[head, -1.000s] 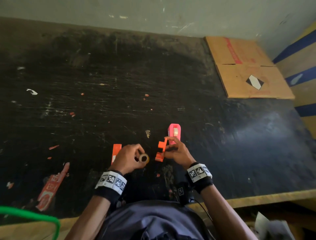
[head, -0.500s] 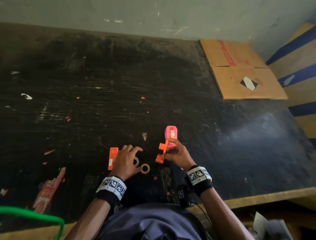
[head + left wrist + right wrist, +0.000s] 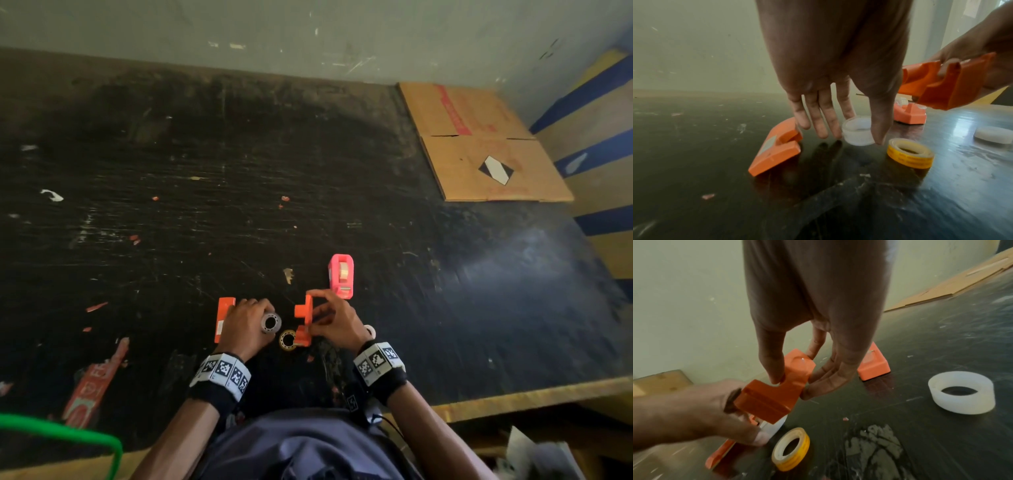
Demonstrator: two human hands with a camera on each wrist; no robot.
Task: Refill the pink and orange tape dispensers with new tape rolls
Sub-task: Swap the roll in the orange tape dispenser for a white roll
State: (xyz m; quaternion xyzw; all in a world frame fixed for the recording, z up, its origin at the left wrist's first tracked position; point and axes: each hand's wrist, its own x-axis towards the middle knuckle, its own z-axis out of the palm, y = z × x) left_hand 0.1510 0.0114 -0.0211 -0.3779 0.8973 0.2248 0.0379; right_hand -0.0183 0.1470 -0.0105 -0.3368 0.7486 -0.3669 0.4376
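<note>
Near the bench's point(image 3: 479, 308) near edge, left of centre, the loose orange side plate point(image 3: 224, 318) lies flat with its long axis running from you toward the far wall. Half a second ago your left hand point(image 3: 245, 325) had set the yellow-cored roll point(image 3: 287, 340) down and was reaching past it. Now its thumb and fingertips point(image 3: 835, 131) pinch the clear tape roll point(image 3: 271, 322) just beside the plate; I cannot tell whether the roll has left the surface. The yellow roll lies flat and untouched between your hands, so I judge it to be the spent one and the clear roll the refill. Your right hand point(image 3: 334, 323) is closed on the orange dispenser body point(image 3: 305, 320), thumb against fingers. It is held on edge, long axis pointing away from you, near end low beside the yellow roll. Its open side seems to face your left hand, ready for the roll. Beyond it the pink dispenser point(image 3: 341, 275) stands upright and parallel, cutter end toward you, with a roll already seated. A second white roll point(image 3: 961, 393) lies by your right wrist.
</note>
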